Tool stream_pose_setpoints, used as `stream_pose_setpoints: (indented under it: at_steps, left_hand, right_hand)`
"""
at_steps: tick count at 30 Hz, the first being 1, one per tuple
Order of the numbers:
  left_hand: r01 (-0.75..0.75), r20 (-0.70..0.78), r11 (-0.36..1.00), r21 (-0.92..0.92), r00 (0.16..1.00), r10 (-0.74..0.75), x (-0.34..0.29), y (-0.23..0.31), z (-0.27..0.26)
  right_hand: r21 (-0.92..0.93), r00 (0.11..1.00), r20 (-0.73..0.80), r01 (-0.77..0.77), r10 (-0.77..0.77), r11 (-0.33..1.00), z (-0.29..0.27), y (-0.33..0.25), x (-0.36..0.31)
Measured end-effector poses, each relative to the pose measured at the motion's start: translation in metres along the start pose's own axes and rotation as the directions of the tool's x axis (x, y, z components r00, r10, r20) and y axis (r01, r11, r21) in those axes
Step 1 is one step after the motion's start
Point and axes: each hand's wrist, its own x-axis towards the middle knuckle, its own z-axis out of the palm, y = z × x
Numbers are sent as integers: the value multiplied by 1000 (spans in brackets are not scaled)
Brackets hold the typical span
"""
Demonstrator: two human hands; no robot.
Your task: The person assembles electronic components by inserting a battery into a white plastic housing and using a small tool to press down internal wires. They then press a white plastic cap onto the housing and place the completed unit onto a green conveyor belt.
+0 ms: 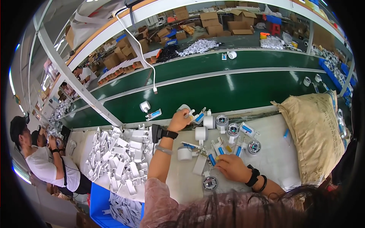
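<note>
A tan sack (313,133) stands at the right end of the bench, a white cable (154,79) hangs over a green conveyor belt (258,85), open cardboard boxes (210,23) and a red stool (274,29) sit beyond, and a co-worker (45,161) in a white shirt and dark cap works at far left.

You're getting pretty bright, even light around your right hand (232,168), with just soft shadows on the pale bench (178,179), while the tube lights (11,81) off at the left edge are glaring white and the green belt (258,88) is throwing back pale streaks. Your fisheye is bending the long rail (190,79) into an arc and blacking out the corners, and the distant boxes (213,30) are looking kinda soft.
</note>
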Motion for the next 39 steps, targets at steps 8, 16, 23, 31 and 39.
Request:
stream_pose_setpoints:
  at_steps: [8, 16, 23, 31, 39]
  left_hand:
    - [-25, 193, 606, -795, 937, 292, -71, 107, -27]
    - [169, 635, 702, -692, 605, 480, -122, 158, -2]
    - [-258, 721, 910, -323, 555, 414, -128, 149, -11]
    - [-224, 64, 951, 211, 974, 216, -141, 148, 30]
    - [-45, 69, 883, -467, 994, 87, -149, 131, 49]
  right_hand:
    - [280, 896, -327, -210, 299, 937, -30, 0, 4]
    - [721, 948, 195, -311, 250, 619, -62, -4, -4]
    - [816, 937, 293, -348, 187, 463, -61, 9, -13]
    - [633, 899, 216, -427, 382, 646, -42, 3, 0]
    - [879, 845, 430, -472, 319, 67, -47, 14, -7]
